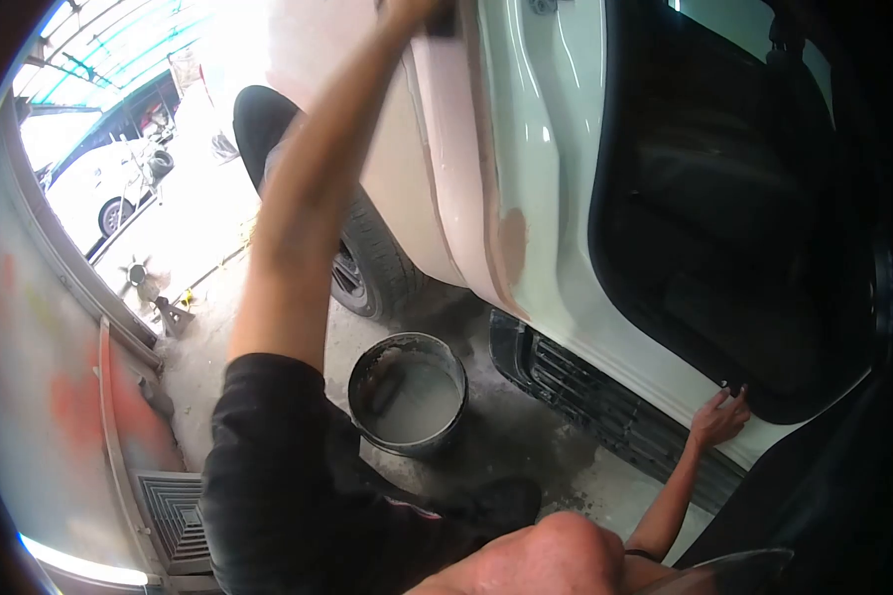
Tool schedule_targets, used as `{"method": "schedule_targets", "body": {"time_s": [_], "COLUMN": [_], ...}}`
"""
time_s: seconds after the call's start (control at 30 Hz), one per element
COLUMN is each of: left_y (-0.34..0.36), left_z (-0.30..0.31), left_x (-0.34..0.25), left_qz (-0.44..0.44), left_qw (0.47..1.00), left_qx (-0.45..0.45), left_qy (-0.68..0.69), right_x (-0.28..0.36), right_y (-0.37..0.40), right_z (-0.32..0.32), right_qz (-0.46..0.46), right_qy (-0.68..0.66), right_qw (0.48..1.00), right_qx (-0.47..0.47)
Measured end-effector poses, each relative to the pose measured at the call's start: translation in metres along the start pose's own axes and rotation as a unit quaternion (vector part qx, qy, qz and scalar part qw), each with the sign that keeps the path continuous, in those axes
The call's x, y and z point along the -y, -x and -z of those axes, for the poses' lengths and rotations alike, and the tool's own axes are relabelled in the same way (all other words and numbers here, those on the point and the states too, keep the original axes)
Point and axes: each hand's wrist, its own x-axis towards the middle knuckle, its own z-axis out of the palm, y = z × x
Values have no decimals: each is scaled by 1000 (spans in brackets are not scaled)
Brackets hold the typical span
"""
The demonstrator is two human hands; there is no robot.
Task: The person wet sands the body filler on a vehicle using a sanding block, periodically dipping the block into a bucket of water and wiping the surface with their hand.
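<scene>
- Concrete floor (526, 436) beside a white car (556, 198); a bucket (407, 392) stands near the tyre (372, 258).
- Left hand (412, 10), arm stretched upward, grips a dark block (445, 20) against the sanded panel (437, 178).
- Right hand (719, 416) rests open, fingers spread, on the door sill (655, 372).

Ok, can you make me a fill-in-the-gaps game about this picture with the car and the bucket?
1. The round grey bucket stands on the concrete ____.
2. The car body that the right hand touches is painted ____.
3. The left hand is raised ____ than the right hand.
4. The rubber tyre behind the bucket is coloured ____.

Missing words: floor; white; higher; black.
</scene>
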Motion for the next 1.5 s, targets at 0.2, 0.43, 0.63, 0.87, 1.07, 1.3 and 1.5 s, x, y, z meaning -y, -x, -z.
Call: {"method": "schedule_targets", "body": {"time_s": [0.2, 0.43, 0.63, 0.87, 1.07, 1.3, 1.5], "left_y": [200, 19, 177, 1, 205, 331, 464], "left_z": [-15, 16, -4, 23, -1, 92, 157], "left_x": [28, 8, 39, -3, 44, 66, 117], "left_qz": [-136, 15, -156, 45, -102, 86, 224], "left_qw": [984, 995, 984, 988, 994, 966, 901], "left_qx": [-57, 27, -16, 105, 22, 216, 325], "left_qy": [95, 99, 78, 101, 43, 117, 178], "right_x": [14, 1, 9, 2, 7, 10, 143], "right_y": [-2, -3, 4, -1, 0, -5, -15], "right_z": [15, 0, 11, 3, 8, 13, 6], "right_qz": [-37, 7, -4, 20, 19, -4, 177], "right_qy": [17, -8, 4, -17, -23, 10, -274], "right_qw": [999, 1000, 1000, 999, 998, 1000, 936], "right_qx": [26, -9, 7, -30, -50, 22, -129]}}
